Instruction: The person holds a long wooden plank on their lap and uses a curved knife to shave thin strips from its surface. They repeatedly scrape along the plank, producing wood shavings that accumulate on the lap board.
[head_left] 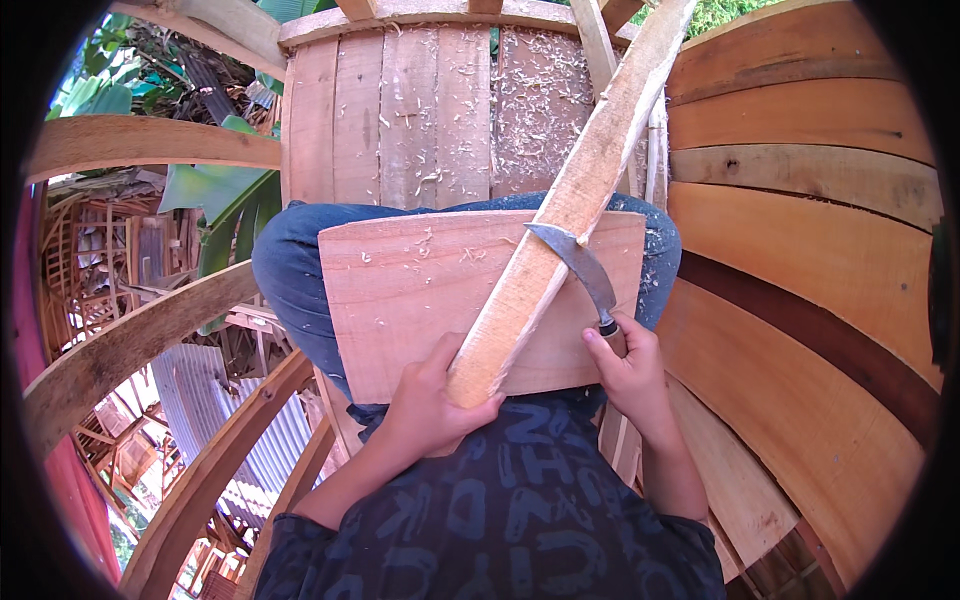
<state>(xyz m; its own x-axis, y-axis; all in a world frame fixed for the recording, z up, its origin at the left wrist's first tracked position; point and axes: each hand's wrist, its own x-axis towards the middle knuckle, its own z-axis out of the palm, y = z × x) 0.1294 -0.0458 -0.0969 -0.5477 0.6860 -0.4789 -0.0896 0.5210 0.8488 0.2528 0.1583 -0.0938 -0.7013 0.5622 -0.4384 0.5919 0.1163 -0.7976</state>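
Observation:
A long strip of pale wood (545, 245) slants from my lap up to the far right, rough and light along its edges. Its near end is gripped by my left hand (430, 395), fingers closed round it. My right hand (628, 370) is wrapped around the dark handle of a curved knife (583, 262), shaped like a small sickle. The hooked blade lies across the strip, its tip near the left edge. Beneath both, a flat wooden board (420, 300) rests over my crossed legs, with a few curled shavings on it.
Wood shavings (545, 110) litter the plank floor (355, 110) ahead. A wall of wide boards (800, 200) rises close on my right. On the left, open wooden rails (150, 142) edge the platform, with corrugated metal sheets (200, 390) and large green leaves (225, 200) beyond.

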